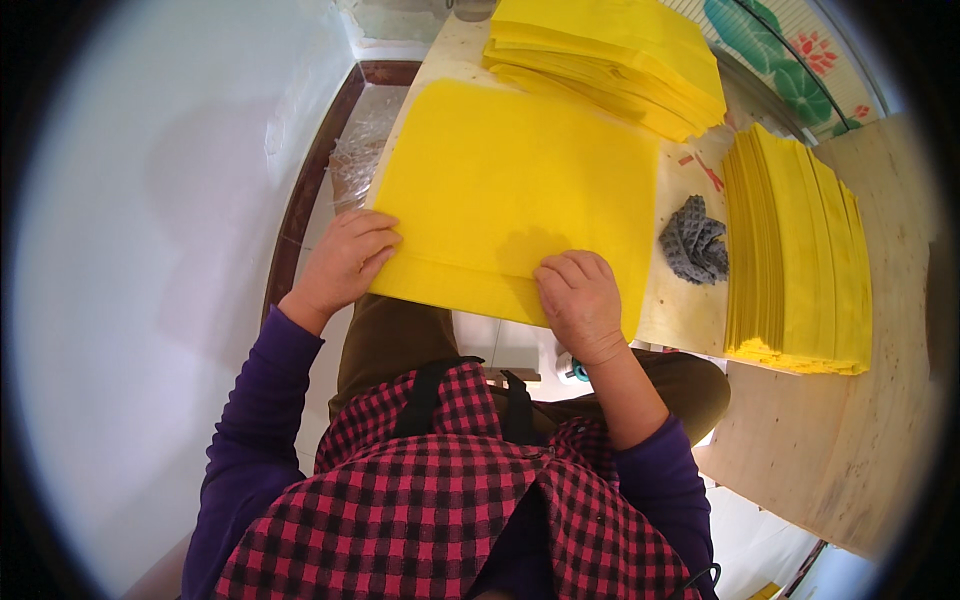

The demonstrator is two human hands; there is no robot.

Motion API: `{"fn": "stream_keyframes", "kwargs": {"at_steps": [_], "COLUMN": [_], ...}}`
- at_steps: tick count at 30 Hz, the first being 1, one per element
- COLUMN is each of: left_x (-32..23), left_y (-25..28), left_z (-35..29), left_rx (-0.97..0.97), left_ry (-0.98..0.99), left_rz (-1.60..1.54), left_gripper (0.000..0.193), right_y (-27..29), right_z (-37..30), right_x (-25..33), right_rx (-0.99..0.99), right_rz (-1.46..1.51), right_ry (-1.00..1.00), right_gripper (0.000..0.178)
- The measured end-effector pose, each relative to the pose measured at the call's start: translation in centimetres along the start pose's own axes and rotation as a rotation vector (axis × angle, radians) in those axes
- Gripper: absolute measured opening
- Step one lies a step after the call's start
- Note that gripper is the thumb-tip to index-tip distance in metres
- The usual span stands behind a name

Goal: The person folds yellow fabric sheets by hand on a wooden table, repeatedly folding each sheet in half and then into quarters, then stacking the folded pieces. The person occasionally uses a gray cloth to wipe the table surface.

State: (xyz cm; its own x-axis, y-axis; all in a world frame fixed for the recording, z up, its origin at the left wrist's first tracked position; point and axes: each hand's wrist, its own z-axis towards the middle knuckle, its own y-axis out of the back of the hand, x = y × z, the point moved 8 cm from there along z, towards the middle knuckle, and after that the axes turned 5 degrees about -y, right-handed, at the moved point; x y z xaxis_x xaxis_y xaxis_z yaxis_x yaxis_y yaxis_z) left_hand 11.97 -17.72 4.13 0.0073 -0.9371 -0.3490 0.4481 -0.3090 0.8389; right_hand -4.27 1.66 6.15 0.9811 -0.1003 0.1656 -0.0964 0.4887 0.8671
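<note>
A flat yellow fabric piece [520, 180], perhaps a bag panel, lies on the table before me, its near edge reaching over the table's front. A crease runs along that near edge, marking off a narrow strip. At its near left corner my left hand [350, 255] is closed on the edge, with the thumb underneath or hidden. My right hand [580, 300] has its fingers curled over the near edge towards the right corner, pinching the fabric there. Whether the piece is one layer or several cannot be seen.
A yellow fabric stack [610, 55] lies behind the piece. To the right, another yellow stack [795, 260] stands beside a crumpled grey cloth [694, 241]. Small red scissors or snips [710, 172] lie near it. A white wall [150, 250] rises on the left; clear plastic [362, 150] sits by the table's left edge.
</note>
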Motion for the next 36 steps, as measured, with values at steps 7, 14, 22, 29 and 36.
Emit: {"fn": "stream_keyframes", "kwargs": {"at_steps": [7,14,22,29,36], "left_x": [-0.2,2.8,4.3,4.1,3.6], "left_y": [0.0,0.9,-2.1,-2.3,-2.0], "left_z": [-0.2,-0.9,-1.4,-1.6,-1.5], "left_rx": [0.015,-0.230,-0.233,-0.201,-0.185], "left_ry": [-0.002,0.287,0.550,0.527,0.527], "left_rz": [0.029,-0.272,-0.661,-0.640,-0.584], "left_gripper": [0.020,0.037,0.050,0.049,0.046], "right_y": [1.2,2.3,-0.6,-1.5,-0.6], "right_z": [-2.7,-10.3,-10.5,-9.5,-9.7], "right_x": [-2.9,-11.4,-14.2,-13.6,-13.2], "right_rx": [-0.020,-0.363,-0.305,-0.262,-0.270], "right_rz": [0.126,0.718,1.172,1.262,1.156], "right_ry": [-0.246,-0.932,-1.067,-1.057,-1.018], "right_gripper": [0.026,0.046,0.063,0.058,0.053]}}
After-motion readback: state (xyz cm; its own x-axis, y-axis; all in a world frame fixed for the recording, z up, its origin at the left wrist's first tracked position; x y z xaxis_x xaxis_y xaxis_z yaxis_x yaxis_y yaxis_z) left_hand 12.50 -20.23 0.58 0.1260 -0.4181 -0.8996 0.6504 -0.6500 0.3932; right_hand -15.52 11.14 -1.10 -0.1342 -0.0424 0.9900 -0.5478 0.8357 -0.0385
